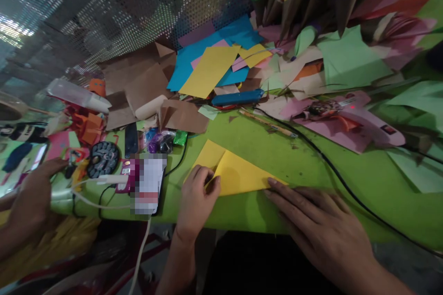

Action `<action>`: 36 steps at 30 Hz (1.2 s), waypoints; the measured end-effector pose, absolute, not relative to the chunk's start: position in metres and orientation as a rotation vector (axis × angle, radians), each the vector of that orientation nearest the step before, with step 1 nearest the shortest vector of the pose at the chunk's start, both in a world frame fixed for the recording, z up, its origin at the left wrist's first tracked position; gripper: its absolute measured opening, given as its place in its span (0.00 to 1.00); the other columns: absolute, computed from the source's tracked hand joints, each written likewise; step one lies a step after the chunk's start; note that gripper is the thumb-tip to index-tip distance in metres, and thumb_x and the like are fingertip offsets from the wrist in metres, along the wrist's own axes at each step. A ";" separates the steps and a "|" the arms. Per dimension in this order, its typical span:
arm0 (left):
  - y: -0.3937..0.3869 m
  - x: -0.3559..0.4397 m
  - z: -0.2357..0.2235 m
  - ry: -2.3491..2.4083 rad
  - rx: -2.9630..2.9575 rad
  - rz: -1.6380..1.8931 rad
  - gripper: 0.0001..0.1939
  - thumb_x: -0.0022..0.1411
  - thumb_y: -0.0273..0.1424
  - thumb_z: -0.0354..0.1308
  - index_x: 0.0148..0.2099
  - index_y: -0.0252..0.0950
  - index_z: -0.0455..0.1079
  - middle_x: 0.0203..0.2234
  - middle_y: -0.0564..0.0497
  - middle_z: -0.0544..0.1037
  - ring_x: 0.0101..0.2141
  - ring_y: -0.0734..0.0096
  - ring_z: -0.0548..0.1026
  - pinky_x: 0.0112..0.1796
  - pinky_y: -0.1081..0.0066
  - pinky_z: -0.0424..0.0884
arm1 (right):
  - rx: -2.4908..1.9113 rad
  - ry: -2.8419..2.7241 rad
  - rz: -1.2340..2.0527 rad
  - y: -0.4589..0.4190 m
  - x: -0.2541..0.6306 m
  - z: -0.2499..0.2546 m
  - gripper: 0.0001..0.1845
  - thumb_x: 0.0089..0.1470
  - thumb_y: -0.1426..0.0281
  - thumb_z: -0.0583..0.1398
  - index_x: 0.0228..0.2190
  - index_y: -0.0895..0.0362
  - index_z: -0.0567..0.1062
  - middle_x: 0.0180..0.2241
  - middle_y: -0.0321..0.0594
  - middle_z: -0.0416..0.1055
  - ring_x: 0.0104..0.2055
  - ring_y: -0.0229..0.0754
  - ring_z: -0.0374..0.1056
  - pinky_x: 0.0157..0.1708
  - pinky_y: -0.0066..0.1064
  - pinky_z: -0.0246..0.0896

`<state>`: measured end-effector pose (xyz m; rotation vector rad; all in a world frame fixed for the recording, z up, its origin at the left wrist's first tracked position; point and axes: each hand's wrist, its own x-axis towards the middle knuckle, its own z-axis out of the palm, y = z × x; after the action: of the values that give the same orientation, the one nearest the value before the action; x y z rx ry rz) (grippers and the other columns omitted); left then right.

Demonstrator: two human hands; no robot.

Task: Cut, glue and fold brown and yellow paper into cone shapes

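Right hand (325, 226): grip open, fingers extended, fingertips on paper's right corner.
Left hand (196, 200): fingers curled on paper's left part; cannot tell whether grip pinches.
Yellow paper (242, 173): folded, between hands, on green table (242, 216).
Glue gun (375, 124): pink, farther right.
Blue sheet (183, 71): beyond.

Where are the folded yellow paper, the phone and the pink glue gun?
Folded yellow paper (244, 174): head view, middle of its folded front.
Phone (149, 183): head view, middle of its blurred screen.
Pink glue gun (372, 122): head view, on its body.
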<state>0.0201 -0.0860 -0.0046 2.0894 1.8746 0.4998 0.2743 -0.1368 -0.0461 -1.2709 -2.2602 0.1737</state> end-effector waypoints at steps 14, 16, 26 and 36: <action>-0.085 0.022 -0.002 1.905 2.072 0.425 0.08 0.63 0.26 0.56 0.31 0.39 0.62 0.28 0.54 0.71 0.30 0.72 0.71 0.31 0.72 0.65 | -1.262 -2.262 0.194 -0.136 0.275 -0.046 0.21 0.63 0.75 0.54 0.56 0.55 0.74 0.58 0.35 0.74 0.44 0.46 0.69 0.43 0.39 0.60; -0.084 0.022 -0.002 1.900 2.082 0.422 0.08 0.63 0.26 0.56 0.31 0.39 0.62 0.29 0.54 0.71 0.30 0.72 0.71 0.31 0.72 0.65 | -1.264 -2.252 0.203 -0.136 0.274 -0.046 0.21 0.63 0.75 0.55 0.56 0.55 0.74 0.58 0.36 0.74 0.44 0.46 0.69 0.43 0.40 0.60; -0.090 0.025 -0.007 1.973 2.259 0.457 0.06 0.62 0.25 0.60 0.40 0.38 0.68 0.33 0.51 0.75 0.33 0.68 0.74 0.35 0.69 0.69 | -1.312 -2.279 0.201 -0.135 0.273 -0.041 0.29 0.63 0.74 0.57 0.64 0.53 0.65 0.56 0.35 0.76 0.44 0.47 0.68 0.42 0.41 0.61; -0.094 0.023 -0.018 1.553 2.727 0.452 0.16 0.69 0.19 0.47 0.47 0.37 0.74 0.39 0.45 0.77 0.41 0.63 0.73 0.45 0.64 0.72 | -1.379 -2.295 0.121 -0.136 0.269 -0.040 0.23 0.62 0.73 0.57 0.57 0.51 0.74 0.55 0.34 0.77 0.43 0.48 0.68 0.42 0.42 0.60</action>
<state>0.0227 -0.0939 -0.0179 2.7271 1.5530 0.4518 0.2694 -0.1363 -0.0395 -1.3788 -2.2950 0.1205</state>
